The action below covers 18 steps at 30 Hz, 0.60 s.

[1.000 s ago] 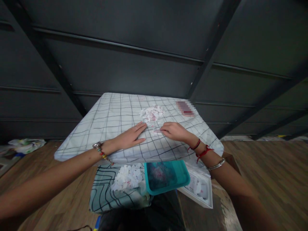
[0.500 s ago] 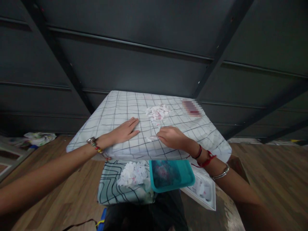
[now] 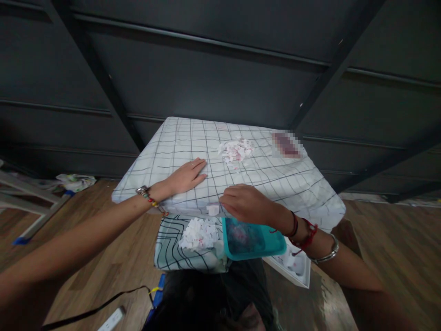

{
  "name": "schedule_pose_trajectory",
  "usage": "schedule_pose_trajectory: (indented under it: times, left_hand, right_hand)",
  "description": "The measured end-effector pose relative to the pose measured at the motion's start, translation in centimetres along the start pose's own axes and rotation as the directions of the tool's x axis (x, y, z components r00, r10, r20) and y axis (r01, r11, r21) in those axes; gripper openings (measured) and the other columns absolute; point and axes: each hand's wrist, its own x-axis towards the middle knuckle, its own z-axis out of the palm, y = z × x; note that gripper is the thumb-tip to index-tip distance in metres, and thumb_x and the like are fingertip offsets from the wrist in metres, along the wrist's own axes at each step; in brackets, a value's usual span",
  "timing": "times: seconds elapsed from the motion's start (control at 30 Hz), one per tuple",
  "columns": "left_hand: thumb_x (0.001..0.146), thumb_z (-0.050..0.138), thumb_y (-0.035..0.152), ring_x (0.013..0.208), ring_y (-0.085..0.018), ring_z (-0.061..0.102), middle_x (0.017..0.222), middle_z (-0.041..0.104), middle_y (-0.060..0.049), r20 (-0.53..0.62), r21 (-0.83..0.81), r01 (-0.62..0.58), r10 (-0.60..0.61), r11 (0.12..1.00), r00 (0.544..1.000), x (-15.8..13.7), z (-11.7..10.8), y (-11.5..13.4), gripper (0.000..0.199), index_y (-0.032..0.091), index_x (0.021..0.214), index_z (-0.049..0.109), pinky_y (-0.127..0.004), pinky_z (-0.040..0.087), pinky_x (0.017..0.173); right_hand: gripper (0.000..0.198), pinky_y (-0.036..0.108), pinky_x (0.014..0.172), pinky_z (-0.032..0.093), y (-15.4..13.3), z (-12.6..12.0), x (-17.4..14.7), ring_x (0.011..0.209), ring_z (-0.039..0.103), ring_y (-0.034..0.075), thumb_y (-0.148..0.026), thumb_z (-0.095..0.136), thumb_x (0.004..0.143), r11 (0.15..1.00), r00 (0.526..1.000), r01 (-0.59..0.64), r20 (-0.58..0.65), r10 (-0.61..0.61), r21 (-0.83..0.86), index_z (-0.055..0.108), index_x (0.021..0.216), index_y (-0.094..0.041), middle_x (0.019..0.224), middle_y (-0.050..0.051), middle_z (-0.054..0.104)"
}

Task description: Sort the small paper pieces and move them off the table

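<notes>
My left hand [image 3: 188,176] lies flat on the white checked cloth [image 3: 165,151], fingers stretched out. My right hand [image 3: 246,202] is closed in a pinch near the cloth's front edge. At its fingertips is a small white piece that looks like paper [image 3: 213,209]. Beyond both hands sits a loose heap of white paper bits [image 3: 237,150] with some pink marks. Below the right hand is a teal plastic tray [image 3: 257,253] with a dark, pinkish area inside. A second heap of white paper bits [image 3: 199,233] lies left of the tray on a patterned cloth [image 3: 168,250].
A pixelated dark red item [image 3: 287,145] lies at the table's back right. An open white box [image 3: 303,280] with white pieces is right of the tray. Dark panels [image 3: 213,78] stand behind the table. A power strip [image 3: 112,319] and strap are on the floor at lower left.
My right hand has drawn toward the table's front edge, and the small white piece has come with it. My left hand stays flat on the cloth. The whole view has shifted slightly.
</notes>
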Motion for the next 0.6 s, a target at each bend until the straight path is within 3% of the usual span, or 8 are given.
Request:
schedule_pose_trajectory:
  times: [0.3,0.5,0.6]
  left_hand:
    - [0.092,0.021,0.046,0.127,-0.024,0.031,0.138,0.034,-0.015,0.017,-0.005,0.0,0.0,1.0,1.0,-0.1,-0.4,0.3,0.057,0.007,0.133,0.031,-0.038,0.024,0.105]
    - [0.092,0.023,0.046,0.125,-0.025,0.034,0.138,0.034,-0.014,0.035,-0.041,-0.036,0.037,0.999,0.999,0.9,-0.9,0.8,0.055,0.01,0.133,0.031,-0.038,0.026,0.103]
    - [0.092,0.023,0.047,0.128,-0.026,0.028,0.14,0.03,-0.015,0.036,-0.044,-0.056,0.058,0.997,0.998,2.1,-1.3,2.0,0.057,0.009,0.134,0.029,-0.038,0.024,0.104]
  right_hand:
    - [0.028,0.027,0.062,0.03,2.1,-0.3,-1.0,0.067,0.046,0.014,-0.022,0.034,0.089,0.976,0.978,-0.207,-0.03,0.205,-0.061,0.057,0.074,-0.015,0.071,0.005,0.055]
    - [0.025,0.027,0.067,0.034,6.6,0.4,-2.5,0.078,0.051,0.017,-0.021,0.038,0.087,0.92,0.92,-0.391,-0.026,0.39,-0.03,0.061,0.083,-0.013,0.082,0.008,0.06]
    - [0.026,0.027,0.069,0.035,8.5,0.7,-3.4,0.08,0.053,0.018,-0.021,0.038,0.087,0.91,0.91,-0.414,0.024,0.415,-0.035,0.063,0.084,-0.013,0.083,0.009,0.061]
